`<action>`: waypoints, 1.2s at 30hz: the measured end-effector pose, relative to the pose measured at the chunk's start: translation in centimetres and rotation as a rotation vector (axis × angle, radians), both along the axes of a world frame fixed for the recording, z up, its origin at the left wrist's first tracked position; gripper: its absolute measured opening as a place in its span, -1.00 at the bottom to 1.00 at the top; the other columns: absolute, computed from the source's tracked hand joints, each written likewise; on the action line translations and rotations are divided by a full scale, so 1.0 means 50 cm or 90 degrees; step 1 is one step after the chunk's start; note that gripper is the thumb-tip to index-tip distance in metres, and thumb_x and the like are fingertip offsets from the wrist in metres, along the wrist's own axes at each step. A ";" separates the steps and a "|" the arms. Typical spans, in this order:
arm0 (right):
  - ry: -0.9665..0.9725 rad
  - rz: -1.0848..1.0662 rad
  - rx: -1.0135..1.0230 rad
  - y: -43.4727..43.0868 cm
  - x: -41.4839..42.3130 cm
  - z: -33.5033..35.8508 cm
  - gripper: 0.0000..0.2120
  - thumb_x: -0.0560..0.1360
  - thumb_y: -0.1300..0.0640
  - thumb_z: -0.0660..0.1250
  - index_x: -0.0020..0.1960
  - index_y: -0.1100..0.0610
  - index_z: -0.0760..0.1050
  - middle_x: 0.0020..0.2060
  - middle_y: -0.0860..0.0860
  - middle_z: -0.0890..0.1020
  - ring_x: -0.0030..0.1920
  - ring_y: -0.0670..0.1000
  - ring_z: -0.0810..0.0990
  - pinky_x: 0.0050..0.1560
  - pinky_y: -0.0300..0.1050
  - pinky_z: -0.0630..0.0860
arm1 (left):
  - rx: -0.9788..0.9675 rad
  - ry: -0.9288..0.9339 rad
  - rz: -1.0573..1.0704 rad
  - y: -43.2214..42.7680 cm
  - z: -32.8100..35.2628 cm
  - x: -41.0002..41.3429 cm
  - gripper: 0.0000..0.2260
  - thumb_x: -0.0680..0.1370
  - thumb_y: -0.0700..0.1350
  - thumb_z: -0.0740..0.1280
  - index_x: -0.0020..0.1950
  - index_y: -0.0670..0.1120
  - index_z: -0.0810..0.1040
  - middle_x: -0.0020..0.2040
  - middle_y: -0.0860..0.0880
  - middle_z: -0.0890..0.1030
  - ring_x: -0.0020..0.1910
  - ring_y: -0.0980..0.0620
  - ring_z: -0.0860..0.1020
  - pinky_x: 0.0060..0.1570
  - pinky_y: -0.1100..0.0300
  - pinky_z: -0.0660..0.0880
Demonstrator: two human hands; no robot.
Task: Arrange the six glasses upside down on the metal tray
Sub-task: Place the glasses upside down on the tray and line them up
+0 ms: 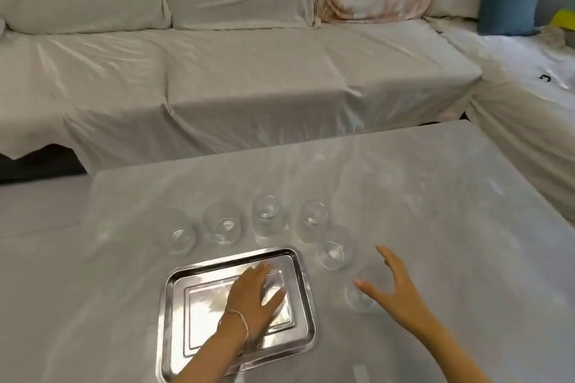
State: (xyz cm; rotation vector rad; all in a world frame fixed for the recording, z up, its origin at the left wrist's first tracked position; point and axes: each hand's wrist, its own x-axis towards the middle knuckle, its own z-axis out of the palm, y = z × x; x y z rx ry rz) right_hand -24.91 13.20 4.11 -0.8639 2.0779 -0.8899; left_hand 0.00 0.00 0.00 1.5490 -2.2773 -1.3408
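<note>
Right hand (393, 288): fingers spread, empty, at the nearest glass (361, 292) right of the metal tray (174, 314). Left hand (256, 298): flat, fingers apart, on the tray, which holds no glass

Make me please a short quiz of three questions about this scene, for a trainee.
1. True or false: one glass already stands on the tray.
2. How many glasses are on the table?
3. Which hand is open at the nearest glass: A) left hand, B) right hand?

Key:
1. False; only the left hand is over the tray.
2. Six, in an arc behind and to the right of the tray.
3. B; the fingers are spread around it, not yet closed.
</note>
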 end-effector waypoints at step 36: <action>-0.071 -0.065 -0.385 0.043 0.107 -0.040 -0.60 0.25 -0.22 0.48 0.02 -0.16 0.48 0.01 -0.12 0.59 -0.01 -0.19 0.60 -0.15 -0.29 0.48 | 0.044 0.348 0.014 0.145 -0.044 -0.034 -0.34 0.36 0.35 0.10 0.37 0.05 0.35 0.37 0.01 0.44 0.30 0.11 0.40 0.28 0.19 0.29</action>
